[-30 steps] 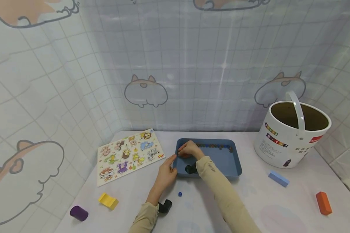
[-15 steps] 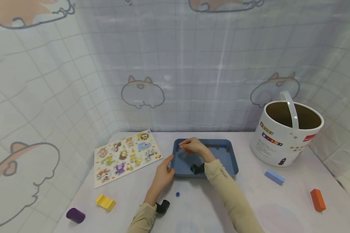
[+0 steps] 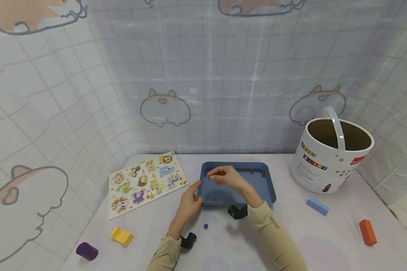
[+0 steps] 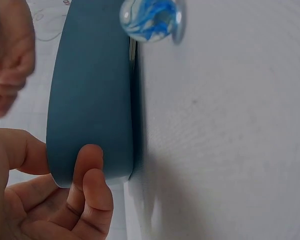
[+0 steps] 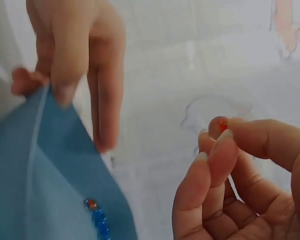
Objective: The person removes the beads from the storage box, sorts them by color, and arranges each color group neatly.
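- The person's right hand (image 3: 228, 177) hovers above the shallow blue plastic tray (image 3: 268, 188), thumb and fingers (image 5: 225, 150) pinched round a small red-orange bead (image 5: 219, 123).
- The left hand (image 3: 189, 201) grips the tray's near left corner, thumb inside the rim and fingers (image 4: 92, 180) curled against the outer wall.
- A row of small coloured beads (image 3: 254, 170) lies along the tray's far wall.
- A blue-and-white glass marble (image 3: 205, 226) sits on the white bench (image 3: 291, 233) just before the tray, near the left wrist.
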`<state>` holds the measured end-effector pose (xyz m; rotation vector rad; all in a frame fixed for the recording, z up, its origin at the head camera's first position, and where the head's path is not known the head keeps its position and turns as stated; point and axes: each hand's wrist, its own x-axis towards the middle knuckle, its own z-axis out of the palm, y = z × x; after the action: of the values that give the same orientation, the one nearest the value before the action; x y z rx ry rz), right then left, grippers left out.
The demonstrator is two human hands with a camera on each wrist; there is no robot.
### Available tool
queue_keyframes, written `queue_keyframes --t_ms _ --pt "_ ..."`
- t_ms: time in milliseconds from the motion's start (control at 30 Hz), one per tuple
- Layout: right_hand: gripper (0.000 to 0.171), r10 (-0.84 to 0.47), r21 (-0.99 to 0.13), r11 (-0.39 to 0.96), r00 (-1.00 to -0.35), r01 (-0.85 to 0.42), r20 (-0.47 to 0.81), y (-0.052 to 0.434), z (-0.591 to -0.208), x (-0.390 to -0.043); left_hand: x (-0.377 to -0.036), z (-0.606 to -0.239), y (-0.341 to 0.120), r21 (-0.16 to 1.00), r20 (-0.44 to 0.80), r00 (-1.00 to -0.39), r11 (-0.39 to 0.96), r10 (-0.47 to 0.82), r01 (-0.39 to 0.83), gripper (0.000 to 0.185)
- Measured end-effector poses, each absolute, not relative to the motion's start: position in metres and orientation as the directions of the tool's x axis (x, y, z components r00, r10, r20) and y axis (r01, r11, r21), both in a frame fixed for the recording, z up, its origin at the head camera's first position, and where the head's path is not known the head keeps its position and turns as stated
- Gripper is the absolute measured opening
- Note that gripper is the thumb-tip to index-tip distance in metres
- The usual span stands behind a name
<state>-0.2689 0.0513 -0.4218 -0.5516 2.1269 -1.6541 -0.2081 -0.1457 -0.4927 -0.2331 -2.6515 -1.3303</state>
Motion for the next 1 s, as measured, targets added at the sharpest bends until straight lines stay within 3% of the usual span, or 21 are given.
queue_keyframes --t_ms 367,767,1000 --pt "0.028 -0.669 -0.968 0.183 -0.743 -0.172 0.006 0.058 -0.430 -0.211 -0.208 -0.492 -0.147 0.764 0.253 -0.966 0.600 0.059 0.237 0.060" --pt "0.016 -0.772 -0.968 0.201 -0.633 -0.148 -0.063 0.039 -0.489 -0.170 -0.209 -0.493 -0.147 0.741 0.266 -0.961 0.623 0.071 0.251 0.059" --pt "0.010 -0.743 -0.931 0.238 -0.669 -0.279 0.010 0.039 -0.502 -0.155 -0.208 -0.495 -0.146 0.732 0.260 -0.962 0.632 0.085 0.254 0.059"
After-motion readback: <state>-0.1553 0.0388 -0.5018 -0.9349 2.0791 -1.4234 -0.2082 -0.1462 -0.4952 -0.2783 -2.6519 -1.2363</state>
